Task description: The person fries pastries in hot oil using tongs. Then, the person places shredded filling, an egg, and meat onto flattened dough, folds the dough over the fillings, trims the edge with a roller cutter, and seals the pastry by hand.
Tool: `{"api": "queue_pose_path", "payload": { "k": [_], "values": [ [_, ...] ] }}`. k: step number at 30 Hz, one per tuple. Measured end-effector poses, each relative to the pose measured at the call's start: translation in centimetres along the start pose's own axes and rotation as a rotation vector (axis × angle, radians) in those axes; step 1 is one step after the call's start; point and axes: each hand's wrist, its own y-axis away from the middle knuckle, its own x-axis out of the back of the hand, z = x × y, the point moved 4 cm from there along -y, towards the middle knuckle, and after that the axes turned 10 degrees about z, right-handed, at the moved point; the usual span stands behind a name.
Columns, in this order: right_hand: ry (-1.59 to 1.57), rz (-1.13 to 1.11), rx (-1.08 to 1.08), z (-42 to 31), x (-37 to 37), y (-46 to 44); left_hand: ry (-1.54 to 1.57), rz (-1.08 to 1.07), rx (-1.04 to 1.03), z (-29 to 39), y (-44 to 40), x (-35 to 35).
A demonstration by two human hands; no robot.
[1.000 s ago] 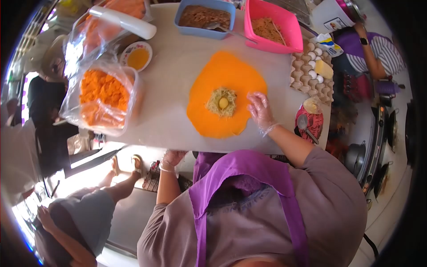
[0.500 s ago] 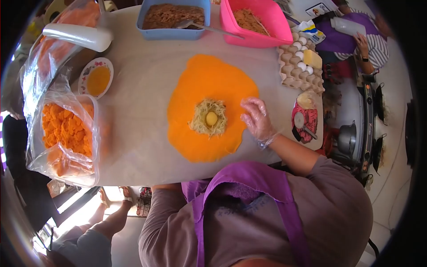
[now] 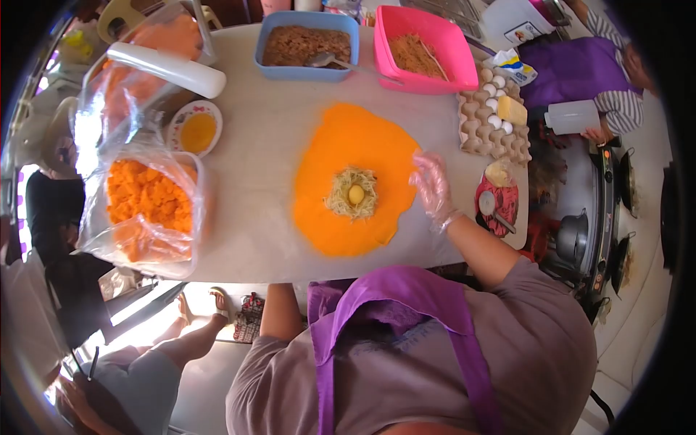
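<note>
My right hand [image 3: 433,187], in a clear plastic glove, is at the right edge of a flat orange dough sheet [image 3: 326,138]. Its fingers are loosely extended and hold nothing. On the middle of the sheet lies a ring of pale shredded filling [image 3: 338,197], with a round yellow egg yolk [image 3: 356,194] in its hollow. My left forearm [image 3: 281,310] hangs below the table's near edge, and the left hand is hidden there.
Left are a bag-lined tub of orange dough [image 3: 148,203], a bowl of yellow liquid [image 3: 196,134] and a white roll [image 3: 167,70]. Behind stand a blue tub [image 3: 304,72] and pink tub [image 3: 388,61]. Right are an egg tray [image 3: 475,134] and stove [image 3: 600,196]. Others stand nearby.
The view has shifted, so the table's things appear farther right. My right hand has drawn back from over the sheet to its edge. A co-worker's translucent container at upper right has moved lower.
</note>
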Motion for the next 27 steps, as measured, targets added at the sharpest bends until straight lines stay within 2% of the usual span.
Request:
{"api": "queue_pose_path", "payload": {
  "k": [2, 4, 6, 7, 10, 13, 16, 19, 21, 22, 24, 26, 27],
  "values": [
    [-0.030, 0.029, -0.005, -1.5, -0.6, -3.4, -0.002, -0.103, -0.101, 1.1, 4.6, 1.4],
    [0.280, -0.045, 0.250, -5.6, -3.2, -8.5, -0.079, -0.219, -0.106, 3.8, 9.5, 4.1],
    [0.598, -0.114, 0.403, -10.6, -6.8, -13.2, -0.171, -0.334, -0.094, 9.8, 12.5, 9.0],
    [0.768, -0.166, 0.397, -10.3, -8.8, -15.0, -0.218, -0.392, -0.092, 13.2, 14.0, 11.7],
    [1.127, -0.402, 0.279, -8.0, -12.3, -18.9, -0.142, -0.310, 0.083, 17.2, 14.7, 17.1],
    [1.138, -0.474, -0.047, -7.8, -12.8, -20.8, -0.068, -0.231, 0.240, 19.8, 14.3, 21.8],
    [1.048, -0.429, -0.116, -7.0, -12.3, -21.1, 0.155, -0.098, 0.285, 24.9, 11.5, 27.3],
    [1.142, -0.488, 0.085, -7.2, -12.6, -20.2, 0.063, 0.215, 0.033, 25.0, 9.0, 27.7],
    [1.183, -0.556, 0.130, -7.6, -12.9, -19.9, -0.063, 0.334, -0.090, 23.8, 7.8, 26.8],
    [1.042, -0.473, -0.065, -7.5, -12.6, -20.7, -0.129, 0.395, -0.153, 23.0, 7.0, 26.4],
    [0.736, -0.302, -0.442, -7.4, -12.1, -21.9, -0.294, 0.379, -0.176, 21.9, 6.4, 25.9],
    [0.734, -0.262, -0.374, -8.8, -11.6, -22.4, -0.355, 0.356, -0.155, 22.1, 6.4, 25.9],
    [0.736, -0.243, -0.342, -9.6, -11.3, -22.8, -0.335, 0.473, -0.279, 22.4, 6.8, 26.1]
  ]
}}
